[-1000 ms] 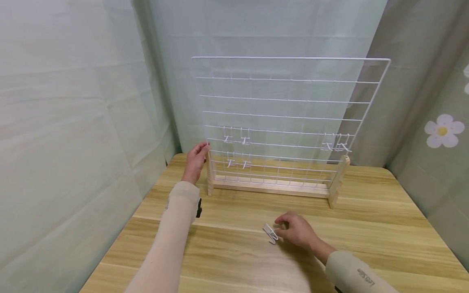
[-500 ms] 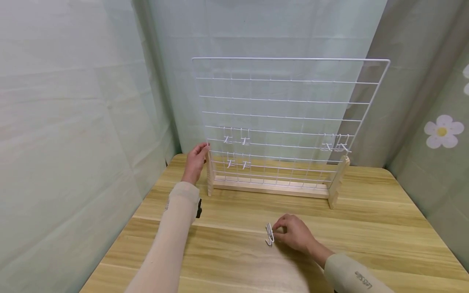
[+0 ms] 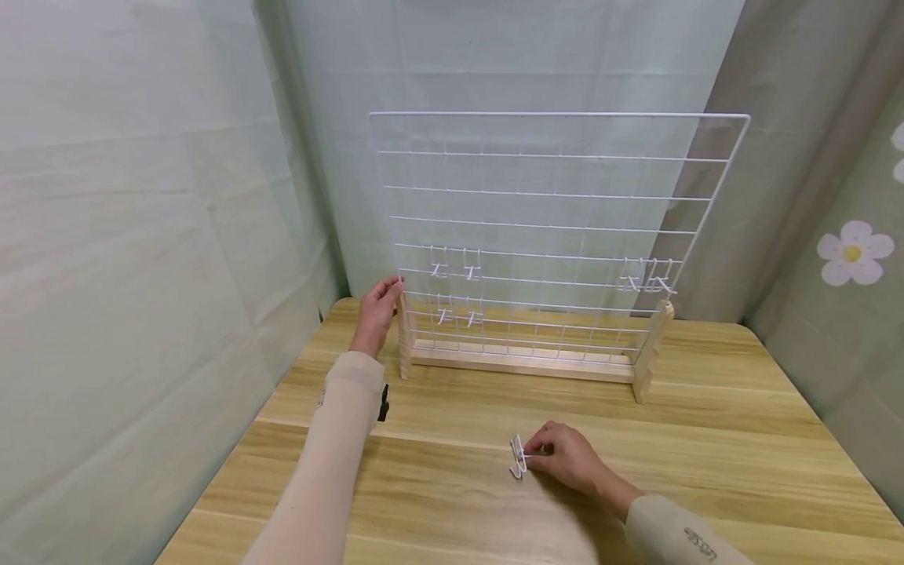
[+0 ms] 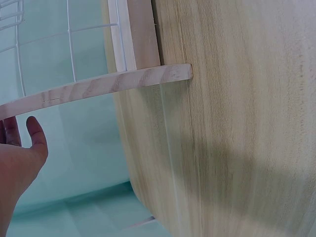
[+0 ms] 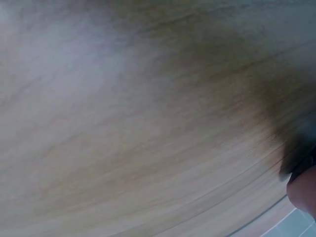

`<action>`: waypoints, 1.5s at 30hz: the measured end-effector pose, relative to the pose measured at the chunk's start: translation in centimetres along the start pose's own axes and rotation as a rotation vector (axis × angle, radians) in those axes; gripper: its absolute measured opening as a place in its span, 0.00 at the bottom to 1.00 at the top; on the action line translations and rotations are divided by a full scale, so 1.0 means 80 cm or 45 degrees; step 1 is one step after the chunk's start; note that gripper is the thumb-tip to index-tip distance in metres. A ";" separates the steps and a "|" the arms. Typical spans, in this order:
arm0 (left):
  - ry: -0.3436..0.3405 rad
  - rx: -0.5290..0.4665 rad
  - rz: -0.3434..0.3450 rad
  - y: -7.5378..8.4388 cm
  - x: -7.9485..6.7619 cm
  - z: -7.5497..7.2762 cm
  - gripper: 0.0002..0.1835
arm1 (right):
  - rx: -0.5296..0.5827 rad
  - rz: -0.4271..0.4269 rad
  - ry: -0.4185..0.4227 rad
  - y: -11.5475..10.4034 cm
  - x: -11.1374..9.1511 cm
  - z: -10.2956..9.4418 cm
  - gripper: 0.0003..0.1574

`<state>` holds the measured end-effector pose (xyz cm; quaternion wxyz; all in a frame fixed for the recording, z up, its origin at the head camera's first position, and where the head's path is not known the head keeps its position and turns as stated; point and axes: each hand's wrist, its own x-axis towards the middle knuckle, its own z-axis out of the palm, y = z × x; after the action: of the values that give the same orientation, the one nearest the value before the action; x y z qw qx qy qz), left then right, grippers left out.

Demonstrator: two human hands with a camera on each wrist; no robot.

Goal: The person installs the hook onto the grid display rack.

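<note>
My left hand [image 3: 377, 314] grips the upper end of the left wooden post [image 3: 406, 337] of a white wire grid rack [image 3: 561, 114]. In the left wrist view the thumb [image 4: 37, 136] lies near the post's outer side, and the other fingers are partly hidden. My right hand [image 3: 566, 457] pinches a white double wire hook [image 3: 519, 459] low over the table, in front of the rack. Several similar hooks [image 3: 471, 271] hang on the grid at left, and more hooks [image 3: 660, 282] hang at its right edge. Only a fingertip [image 5: 302, 192] shows in the right wrist view.
The rack stands on a wooden base [image 3: 523, 364] toward the back of the wood-grain table [image 3: 438, 502]. Its right wooden post [image 3: 651, 353] slants outward in view. Pale curtains [image 3: 176, 259] enclose the table at left, back and right.
My right hand has turned the wire hook more upright and moved slightly nearer to me, with its fingers drawn closer together. The left hand and the rack stay where they were.
</note>
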<state>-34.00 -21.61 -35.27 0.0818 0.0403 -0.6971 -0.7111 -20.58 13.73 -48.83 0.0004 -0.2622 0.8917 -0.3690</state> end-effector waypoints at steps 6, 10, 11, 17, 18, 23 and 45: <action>0.010 0.012 0.028 -0.013 0.009 -0.002 0.24 | 0.032 0.033 -0.030 0.005 0.003 -0.001 0.04; 0.018 0.033 0.050 -0.015 0.008 -0.002 0.25 | 0.055 0.023 -0.045 0.007 0.005 -0.002 0.03; 0.021 0.034 0.053 -0.015 0.008 -0.002 0.24 | 0.058 0.019 -0.045 0.007 0.005 -0.002 0.03; 0.026 0.020 0.072 -0.014 0.008 -0.002 0.23 | 0.080 0.079 -0.041 0.005 0.008 0.000 0.02; 0.025 0.019 0.076 -0.015 0.008 -0.002 0.23 | 0.085 0.099 -0.040 0.004 0.009 0.000 0.02; 0.015 0.026 0.075 -0.016 0.009 -0.004 0.24 | 0.158 0.180 -0.041 0.001 0.010 0.001 0.02; 0.019 -0.014 0.094 -0.015 0.011 -0.001 0.23 | 0.389 0.379 -0.015 -0.015 0.014 -0.009 0.07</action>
<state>-34.91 -21.80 -36.45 0.1134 0.0195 -0.6937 -0.7110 -21.17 12.97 -47.31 0.0998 -0.1268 0.8543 -0.4941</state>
